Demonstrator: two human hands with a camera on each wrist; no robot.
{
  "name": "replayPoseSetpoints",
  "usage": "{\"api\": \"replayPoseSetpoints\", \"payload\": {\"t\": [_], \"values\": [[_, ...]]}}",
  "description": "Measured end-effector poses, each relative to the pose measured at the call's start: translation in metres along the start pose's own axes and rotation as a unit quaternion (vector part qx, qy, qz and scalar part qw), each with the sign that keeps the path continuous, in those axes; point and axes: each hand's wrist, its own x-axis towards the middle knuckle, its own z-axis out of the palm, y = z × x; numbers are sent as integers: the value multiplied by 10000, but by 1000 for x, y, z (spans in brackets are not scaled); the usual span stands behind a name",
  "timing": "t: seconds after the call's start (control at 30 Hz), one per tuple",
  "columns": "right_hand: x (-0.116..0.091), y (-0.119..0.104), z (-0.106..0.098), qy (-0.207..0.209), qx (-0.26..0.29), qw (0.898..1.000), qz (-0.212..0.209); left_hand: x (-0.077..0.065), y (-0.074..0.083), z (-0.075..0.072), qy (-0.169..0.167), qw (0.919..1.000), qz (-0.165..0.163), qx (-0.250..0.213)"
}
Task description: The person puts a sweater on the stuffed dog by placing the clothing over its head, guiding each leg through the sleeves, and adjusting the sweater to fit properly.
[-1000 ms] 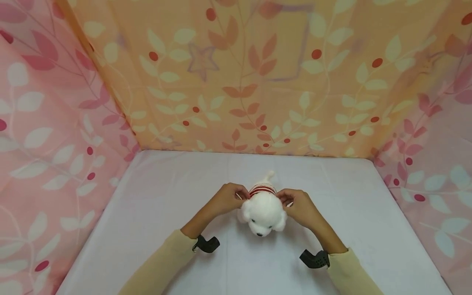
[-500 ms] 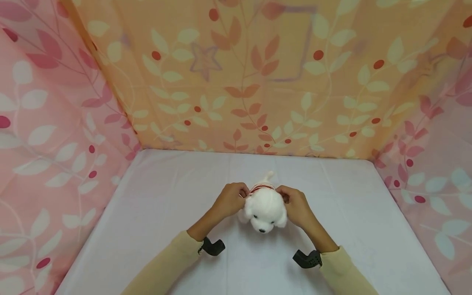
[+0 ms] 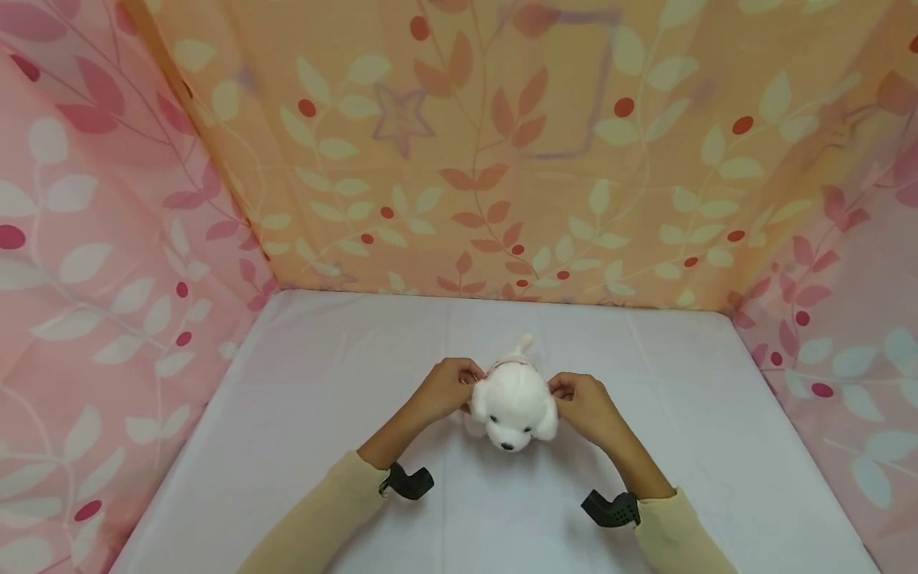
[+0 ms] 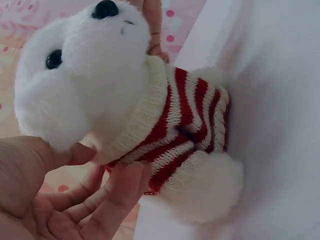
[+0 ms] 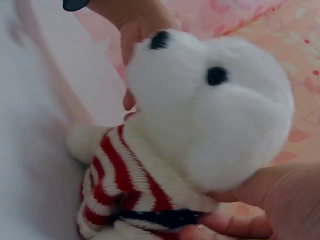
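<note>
A white plush dog (image 3: 515,402) faces me on the table, its head raised. It wears a red-and-white striped knitted sweater (image 4: 177,117) with a cream ribbed collar. At the neck on one side, my left hand (image 3: 448,388) pinches the sweater's collar edge between thumb and fingers. On the other side my right hand (image 3: 584,402) pinches the sweater near a dark blue stripe, as the right wrist view shows. Both thumbs lie under the dog's floppy ears. From the head view, the dog's head covers most of the sweater.
A white cloth covers the table (image 3: 323,343). An orange leaf-patterned curtain (image 3: 466,159) hangs behind it, with pink curtains (image 3: 107,279) at both sides. Black wrist mounts (image 3: 409,481) stick out below each wrist.
The dog's head has tipped up and back, hiding the stripes that showed behind it. My right hand moved inward, then back outward a little. My left hand has stayed at the collar.
</note>
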Motion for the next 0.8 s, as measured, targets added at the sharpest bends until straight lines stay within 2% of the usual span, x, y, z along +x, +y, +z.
{"api": "replayPoseSetpoints", "payload": {"t": [0.13,0.33,0.47,0.6,0.7,0.8], "values": [[-3,0,-2,-323,69,9994,-51,-1,0,1,21,9999,77,110],[-4,-1,5,310,-19,9994,-127,1,-1,9,444,9989,135,92],[-1,1,8,670,278,9974,-46,3,-3,12,699,9965,90,-444],[4,5,10,741,809,9938,-175,4,-2,12,933,9916,318,-842],[7,8,10,772,1016,9914,-290,5,-2,11,971,9907,481,-823],[11,10,11,901,868,9915,-346,8,-4,9,843,9927,541,-678]]}}
